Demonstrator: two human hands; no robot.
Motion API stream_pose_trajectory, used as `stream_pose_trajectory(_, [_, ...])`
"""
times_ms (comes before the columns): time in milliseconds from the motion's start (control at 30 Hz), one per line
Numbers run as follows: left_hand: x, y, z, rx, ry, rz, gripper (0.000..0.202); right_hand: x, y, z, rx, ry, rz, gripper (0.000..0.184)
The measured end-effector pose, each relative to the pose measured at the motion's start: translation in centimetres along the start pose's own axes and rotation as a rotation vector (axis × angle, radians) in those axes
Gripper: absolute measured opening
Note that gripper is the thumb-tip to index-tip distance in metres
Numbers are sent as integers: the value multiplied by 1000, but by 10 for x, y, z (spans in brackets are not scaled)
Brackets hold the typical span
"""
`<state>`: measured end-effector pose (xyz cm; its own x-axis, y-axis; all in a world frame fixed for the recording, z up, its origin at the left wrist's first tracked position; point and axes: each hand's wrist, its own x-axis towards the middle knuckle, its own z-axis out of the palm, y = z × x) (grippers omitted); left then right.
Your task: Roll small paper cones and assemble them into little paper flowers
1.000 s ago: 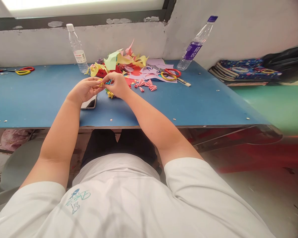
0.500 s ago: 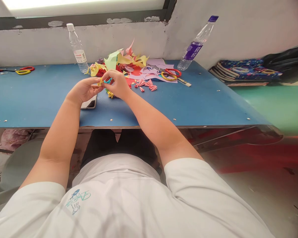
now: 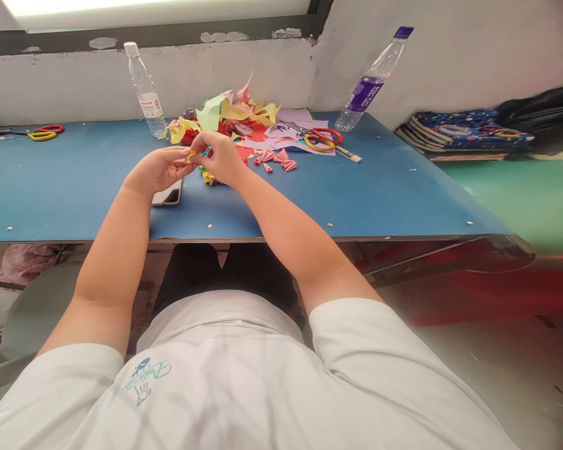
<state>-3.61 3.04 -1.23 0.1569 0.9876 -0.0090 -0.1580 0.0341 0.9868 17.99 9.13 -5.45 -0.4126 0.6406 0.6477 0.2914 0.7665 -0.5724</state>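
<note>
Over the blue table [image 3: 75, 187], my left hand [image 3: 157, 169] and my right hand [image 3: 220, 157] meet fingertip to fingertip. Both pinch a small yellow folded paper piece [image 3: 189, 157] between them. Just under my right hand lie a few more small folded pieces, yellow and green [image 3: 208, 178]. A phone [image 3: 169, 196] lies flat beneath my left wrist. Small pink folded pieces [image 3: 276, 159] are scattered to the right of my right hand.
A heap of coloured paper scraps [image 3: 229, 115] sits against the wall. Red-and-yellow scissors [image 3: 321, 139] rest on purple paper; another pair of scissors [image 3: 44, 132] lies far left. A clear bottle [image 3: 143, 90] and a purple-labelled bottle [image 3: 368, 84] stand at the back. Stacked books [image 3: 455, 134] lie right.
Both hands stay pinched together on the yellow piece; the fingers have shifted slightly as they work it. Nothing else on the table has moved.
</note>
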Motion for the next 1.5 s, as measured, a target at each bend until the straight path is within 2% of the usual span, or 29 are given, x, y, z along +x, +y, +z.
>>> stream_pose_trajectory(133, [-2, 2, 3, 9, 23, -18, 26, 0, -3, -3, 68, -25, -4, 19])
stream_pose_trajectory(200, [-4, 4, 5, -7, 51, -37, 29, 0, -7, -4, 70, -34, 26, 29])
stream_pose_trajectory(300, [-4, 4, 6, -57, 13, -58, 23, -1, -14, -6, 43, -40, 35, 39])
stream_pose_trajectory(400, [-2, 2, 5, -85, -19, -52, 17, -2, -16, -7, 25, -41, 5, 36])
stream_pose_trajectory(500, [-3, 1, 6, -65, -7, -20, 14, -2, -10, -4, 37, -10, -28, 35])
stream_pose_trajectory(700, [-8, 5, 10, -27, 32, 6, 16, 1, -2, 4, 146, 74, -23, 55])
stream_pose_trajectory(800, [-8, 5, 9, -63, 12, 7, 16, 2, -5, 5, 132, 99, 51, 50])
stream_pose_trajectory(900, [-4, 2, 5, -82, -12, 22, 15, 2, -4, 7, 108, 66, 76, 47])
stream_pose_trajectory(1067, [1, -5, 0, 58, 9, 45, 24, 0, 5, 10, 71, 27, 24, 37])
stream_pose_trajectory(1233, [0, -5, 6, 207, 94, 105, 31, 1, 9, 10, 30, -2, -28, 28])
stream_pose_trajectory(1367, [-1, -6, 8, 248, 102, 122, 31, 2, 15, 12, -6, 23, -97, 37])
stream_pose_trajectory(1433, [-1, -6, 7, 287, 100, 114, 31, 1, 16, 11, -27, 8, -117, 29])
stream_pose_trajectory(1500, [0, -7, 5, 321, 101, 117, 28, 0, 13, 9, -44, -23, -87, 10])
